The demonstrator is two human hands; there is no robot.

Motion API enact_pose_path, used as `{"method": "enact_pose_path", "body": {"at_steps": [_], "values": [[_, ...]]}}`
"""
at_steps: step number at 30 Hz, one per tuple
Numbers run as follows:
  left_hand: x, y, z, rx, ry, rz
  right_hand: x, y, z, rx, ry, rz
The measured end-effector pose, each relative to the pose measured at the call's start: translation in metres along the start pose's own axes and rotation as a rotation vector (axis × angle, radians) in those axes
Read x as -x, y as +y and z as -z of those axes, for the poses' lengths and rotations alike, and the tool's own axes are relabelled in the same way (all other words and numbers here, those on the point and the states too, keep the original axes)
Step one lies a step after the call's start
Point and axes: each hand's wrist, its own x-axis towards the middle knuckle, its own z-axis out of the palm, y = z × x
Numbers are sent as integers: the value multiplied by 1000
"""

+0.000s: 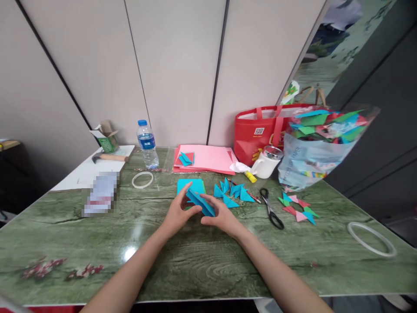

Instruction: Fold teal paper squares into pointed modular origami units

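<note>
A folded blue paper [201,203] is held between both hands above the table's middle. My left hand [180,212] has its fingers on the paper's upper left end, with the thumb in front. At the right end, my right hand [221,214] grips the same piece between fingers and thumb. Behind the hands lies a stack of blue square paper [190,186], with a green edge showing at its right. Several folded blue paper pieces [230,201] lie to the right of it. A multicoloured folded paper ring [303,215] rests further right.
Black scissors [271,209] lie right of the hands. Behind stand a white mug [265,165], a red bag [247,134] and a plastic bag of paper pieces [302,161]. Pink sheets [211,158], a bottle [147,143], a hammer [112,157] and a white ring [142,173] are also on the table.
</note>
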Motion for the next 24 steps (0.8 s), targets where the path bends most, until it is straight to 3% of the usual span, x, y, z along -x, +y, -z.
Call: {"method": "enact_pose_path", "body": {"at_steps": [3,8,16,21,24], "values": [[2,1,-1,-86,-20,-33,-1,3,-1,72,11,15],[3,3,-1,-94,-58,-57,-2,3,-2,-13,62,7],[5,3,1,-302,-18,-78,2,0,-7,-145,-7,-51],[6,6,2,-380,58,-120,-1,1,-5,-277,113,-114],[4,7,5,-423,-13,-165,-3,2,-4,-417,205,-190]]}}
